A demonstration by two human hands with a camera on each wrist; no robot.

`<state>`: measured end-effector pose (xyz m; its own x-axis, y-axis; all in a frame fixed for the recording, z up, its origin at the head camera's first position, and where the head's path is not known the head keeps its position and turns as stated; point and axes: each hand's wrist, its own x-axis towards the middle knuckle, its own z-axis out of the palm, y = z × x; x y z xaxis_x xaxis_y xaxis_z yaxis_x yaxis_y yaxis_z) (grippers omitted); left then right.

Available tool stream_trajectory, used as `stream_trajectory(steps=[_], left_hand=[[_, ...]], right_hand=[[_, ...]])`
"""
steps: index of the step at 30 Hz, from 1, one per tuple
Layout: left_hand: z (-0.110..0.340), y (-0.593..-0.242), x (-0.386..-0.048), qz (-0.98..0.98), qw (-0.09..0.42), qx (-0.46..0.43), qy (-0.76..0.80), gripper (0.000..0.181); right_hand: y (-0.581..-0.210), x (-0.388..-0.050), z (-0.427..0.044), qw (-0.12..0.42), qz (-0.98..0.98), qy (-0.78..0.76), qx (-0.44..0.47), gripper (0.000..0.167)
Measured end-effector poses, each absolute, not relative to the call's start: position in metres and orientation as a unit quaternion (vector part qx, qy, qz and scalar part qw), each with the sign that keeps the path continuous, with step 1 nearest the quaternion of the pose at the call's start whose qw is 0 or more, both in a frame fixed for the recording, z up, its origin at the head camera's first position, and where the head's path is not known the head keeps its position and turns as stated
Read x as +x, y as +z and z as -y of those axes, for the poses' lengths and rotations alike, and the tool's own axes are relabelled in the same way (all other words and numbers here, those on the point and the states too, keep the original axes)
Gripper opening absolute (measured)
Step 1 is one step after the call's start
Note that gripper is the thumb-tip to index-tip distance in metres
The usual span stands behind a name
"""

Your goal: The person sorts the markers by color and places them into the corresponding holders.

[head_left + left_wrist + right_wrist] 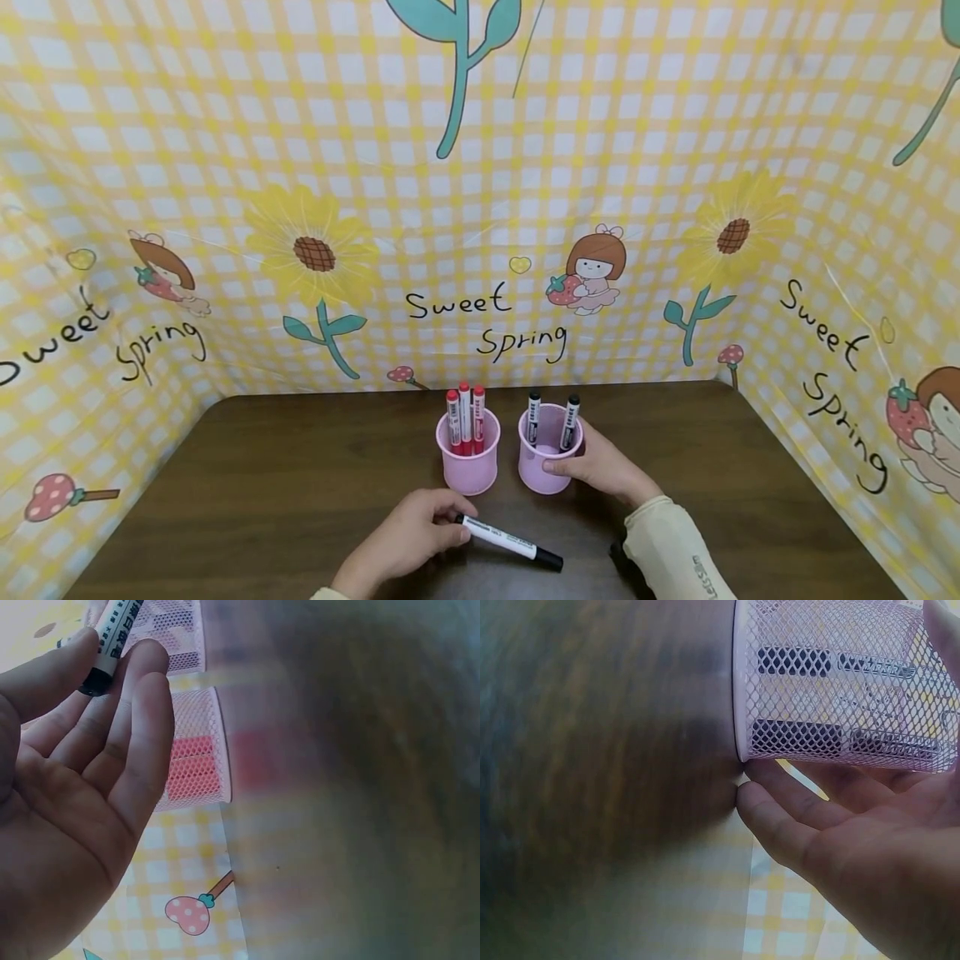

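My left hand (408,529) pinches one end of a black-capped whiteboard marker (506,542) between thumb and fingers. The marker slants down to the right, in front of two pink mesh pen cups. Around the side of the right pen cup (542,479) curls my right hand (607,468), its thumb at the front near the rim. Two black-capped markers (533,417) stand in that cup, also visible through the mesh (802,735) in the right wrist view. The left pen cup (471,475) holds three red-capped markers (465,417); neither hand touches it.
Both cups stand side by side on a dark wooden table (300,467), near its back edge. A yellow checked cloth (465,217) with flower prints hangs behind the table and along both sides. A dark object (628,567) is partly hidden by the right sleeve.
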<state>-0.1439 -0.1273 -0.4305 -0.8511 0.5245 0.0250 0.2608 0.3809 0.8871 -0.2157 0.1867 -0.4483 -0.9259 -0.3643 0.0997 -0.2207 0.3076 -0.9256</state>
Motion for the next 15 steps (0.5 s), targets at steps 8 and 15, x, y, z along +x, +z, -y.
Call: stream_trajectory(steps=[8, 15], left_hand=[[0.131, -0.424, -0.146, -0.802, 0.119, 0.227, 0.539, 0.019], [0.132, -0.418, -0.145, -0.766, 0.12, 0.227, 0.589, 0.022]], right_hand=[[-0.449, -0.215, -0.188, 0.068, -0.806, -0.562, -0.175, 0.077], [-0.45, -0.215, -0.187, 0.068, -0.806, -0.562, -0.173, 0.077]])
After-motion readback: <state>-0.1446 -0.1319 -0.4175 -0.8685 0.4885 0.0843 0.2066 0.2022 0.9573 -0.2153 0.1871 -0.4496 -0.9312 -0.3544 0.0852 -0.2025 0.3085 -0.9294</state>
